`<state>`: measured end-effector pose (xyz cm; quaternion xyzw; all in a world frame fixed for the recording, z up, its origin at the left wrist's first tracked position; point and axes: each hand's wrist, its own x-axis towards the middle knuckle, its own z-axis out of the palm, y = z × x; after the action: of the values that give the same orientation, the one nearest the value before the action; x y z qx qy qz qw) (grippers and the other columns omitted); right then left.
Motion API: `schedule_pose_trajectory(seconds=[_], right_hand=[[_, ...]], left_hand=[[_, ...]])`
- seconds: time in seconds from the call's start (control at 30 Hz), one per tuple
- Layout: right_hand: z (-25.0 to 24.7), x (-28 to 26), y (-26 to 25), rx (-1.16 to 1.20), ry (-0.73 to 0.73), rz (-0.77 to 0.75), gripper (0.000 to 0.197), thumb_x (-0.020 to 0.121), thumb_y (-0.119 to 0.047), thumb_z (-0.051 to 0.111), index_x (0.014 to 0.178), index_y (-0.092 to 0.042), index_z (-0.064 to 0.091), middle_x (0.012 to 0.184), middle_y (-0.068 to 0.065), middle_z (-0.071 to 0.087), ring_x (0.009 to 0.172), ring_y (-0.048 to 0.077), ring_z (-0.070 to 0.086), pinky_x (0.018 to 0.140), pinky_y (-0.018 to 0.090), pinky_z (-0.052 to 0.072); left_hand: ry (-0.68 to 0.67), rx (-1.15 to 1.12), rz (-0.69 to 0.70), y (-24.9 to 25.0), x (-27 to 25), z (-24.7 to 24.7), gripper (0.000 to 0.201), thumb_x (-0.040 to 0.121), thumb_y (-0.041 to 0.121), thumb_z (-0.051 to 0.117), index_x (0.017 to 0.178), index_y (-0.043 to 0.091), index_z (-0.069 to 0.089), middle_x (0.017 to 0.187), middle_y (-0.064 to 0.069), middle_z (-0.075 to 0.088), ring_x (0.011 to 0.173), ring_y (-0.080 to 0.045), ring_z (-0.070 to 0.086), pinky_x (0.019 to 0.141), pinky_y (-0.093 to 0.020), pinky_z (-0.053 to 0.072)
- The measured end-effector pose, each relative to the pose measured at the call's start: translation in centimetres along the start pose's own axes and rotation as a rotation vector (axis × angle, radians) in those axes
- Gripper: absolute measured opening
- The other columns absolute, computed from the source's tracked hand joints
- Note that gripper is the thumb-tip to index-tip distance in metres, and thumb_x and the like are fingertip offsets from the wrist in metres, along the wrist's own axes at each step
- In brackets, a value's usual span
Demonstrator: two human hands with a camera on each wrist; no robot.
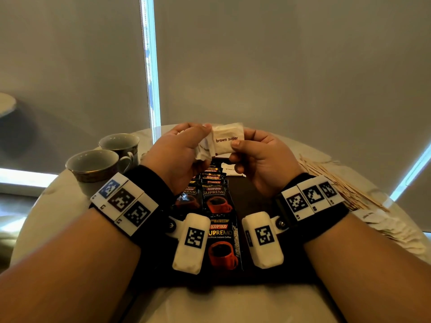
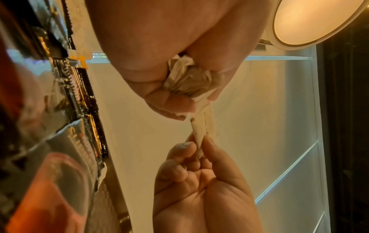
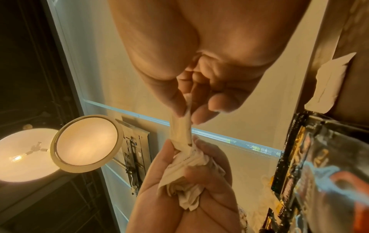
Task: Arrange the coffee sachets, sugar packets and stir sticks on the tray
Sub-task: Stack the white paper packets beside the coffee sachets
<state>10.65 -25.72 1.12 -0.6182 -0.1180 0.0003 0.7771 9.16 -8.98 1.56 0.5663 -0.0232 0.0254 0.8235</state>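
The left hand [image 1: 179, 155] clutches a bunch of sugar packets [image 3: 185, 176]; the right hand [image 1: 261, 159] pinches one brown sugar packet [image 1: 227, 139], long axis crosswise, above the tray's [image 1: 258, 192] far edge, where one packet [image 1: 229, 170] lies beside the Kopiko coffee sachets [image 1: 215, 201].

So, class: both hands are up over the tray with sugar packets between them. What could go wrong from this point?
1. The left hand grips a crumpled bunch of sugar packets while the right hand pinches one brown sugar packet; a hard pull may tear it.
2. Loose packets could slip from the bunch onto the coffee sachets lined up on the tray below and disturb that row.
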Motion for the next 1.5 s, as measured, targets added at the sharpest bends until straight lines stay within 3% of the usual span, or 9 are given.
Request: schedule_pose_trajectory(seconds=[0.13, 0.27, 0.43, 0.63, 0.87, 1.03, 1.17, 1.27, 1.5], right_hand=[[-0.3, 0.3, 0.1, 0.041, 0.03, 0.006, 0.026, 0.094, 0.003, 0.056, 0.12, 0.006, 0.058, 0.094, 0.016, 0.071, 0.061, 0.015, 0.06, 0.047, 0.022, 0.042], [-1.9, 1.6, 0.7, 0.126, 0.165, 0.033, 0.019, 0.097, -0.001, 0.054, 0.115, -0.003, 0.058, 0.094, 0.011, 0.071, 0.061, 0.012, 0.063, 0.049, 0.023, 0.045], [-4.7, 3.1, 2.2, 0.158, 0.349, 0.154, 0.033, 0.101, -0.004, 0.048, 0.133, -0.004, 0.055, 0.096, 0.01, 0.069, 0.066, 0.01, 0.061, 0.053, 0.022, 0.049], [-6.5, 4.2, 3.7, 0.123, 0.477, 0.303, 0.035, 0.102, -0.003, 0.043, 0.135, -0.001, 0.055, 0.084, 0.008, 0.06, 0.065, 0.01, 0.053, 0.044, 0.017, 0.046], [-7.0, 4.6, 4.5, -0.091, 0.503, 0.427, 0.032, 0.101, 0.0, 0.042, 0.13, 0.003, 0.057, 0.084, 0.009, 0.06, 0.064, 0.012, 0.053, 0.051, 0.02, 0.045], [-6.9, 4.8, 4.5, -0.162, 0.482, 0.483, 0.035, 0.104, 0.0, 0.035, 0.136, 0.006, 0.048, 0.079, 0.011, 0.056, 0.061, 0.014, 0.051, 0.036, 0.016, 0.044], [-6.6, 4.9, 4.5, -0.201, 0.472, 0.509, 0.036, 0.106, -0.002, 0.032, 0.138, 0.009, 0.044, 0.077, 0.012, 0.055, 0.052, 0.015, 0.056, 0.032, 0.016, 0.041], [-6.5, 5.1, 4.6, -0.21, 0.486, 0.507, 0.037, 0.107, -0.005, 0.031, 0.14, 0.008, 0.043, 0.078, 0.013, 0.059, 0.053, 0.016, 0.06, 0.039, 0.017, 0.049], [-6.2, 5.1, 4.4, -0.21, 0.49, 0.457, 0.037, 0.106, -0.008, 0.038, 0.141, 0.003, 0.041, 0.082, 0.013, 0.059, 0.066, 0.016, 0.058, 0.063, 0.027, 0.05]], left_hand=[[0.012, -0.011, -0.012, 0.0, 0.1, 0.0, 0.016, 0.097, 0.028, 0.066, 0.104, 0.014, 0.067, 0.102, -0.012, 0.073, 0.079, -0.023, 0.067, 0.05, -0.026, 0.05], [0.037, -0.049, -0.013, 0.1, 0.2, -0.2, 0.015, 0.097, 0.029, 0.066, 0.099, 0.014, 0.068, 0.099, -0.009, 0.067, 0.078, -0.022, 0.065, 0.051, -0.025, 0.05], [0.058, -0.076, -0.03, 0.3, 0.4, -0.5, 0.019, 0.099, 0.03, 0.064, 0.105, 0.013, 0.066, 0.098, -0.007, 0.065, 0.077, -0.019, 0.066, 0.052, -0.023, 0.051], [0.063, -0.074, -0.032, 0.3, 0.5, -0.6, 0.02, 0.099, 0.031, 0.064, 0.107, 0.013, 0.066, 0.095, -0.005, 0.066, 0.073, -0.017, 0.066, 0.052, -0.023, 0.051], [0.071, -0.086, -0.04, 0.4, 0.6, -0.6, 0.022, 0.099, 0.031, 0.064, 0.109, 0.012, 0.066, 0.1, -0.008, 0.065, 0.082, -0.021, 0.065, 0.05, -0.023, 0.05], [0.058, -0.09, -0.034, 0.3, 0.4, -0.5, 0.02, 0.099, 0.03, 0.063, 0.108, 0.012, 0.065, 0.097, -0.007, 0.065, 0.078, -0.019, 0.065, 0.05, -0.022, 0.051], [0.056, -0.092, -0.03, 0.2, 0.4, -0.6, 0.021, 0.099, 0.03, 0.064, 0.109, 0.012, 0.065, 0.097, -0.007, 0.065, 0.077, -0.02, 0.065, 0.052, -0.023, 0.051], [0.061, -0.092, -0.034, 0.2, 0.5, -0.6, 0.022, 0.099, 0.031, 0.064, 0.11, 0.011, 0.065, 0.1, -0.008, 0.065, 0.082, -0.021, 0.065, 0.052, -0.023, 0.051], [0.064, -0.103, -0.039, 0.3, 0.5, -0.6, 0.019, 0.098, 0.03, 0.065, 0.106, 0.012, 0.065, 0.1, -0.008, 0.065, 0.08, -0.021, 0.065, 0.052, -0.022, 0.051]])
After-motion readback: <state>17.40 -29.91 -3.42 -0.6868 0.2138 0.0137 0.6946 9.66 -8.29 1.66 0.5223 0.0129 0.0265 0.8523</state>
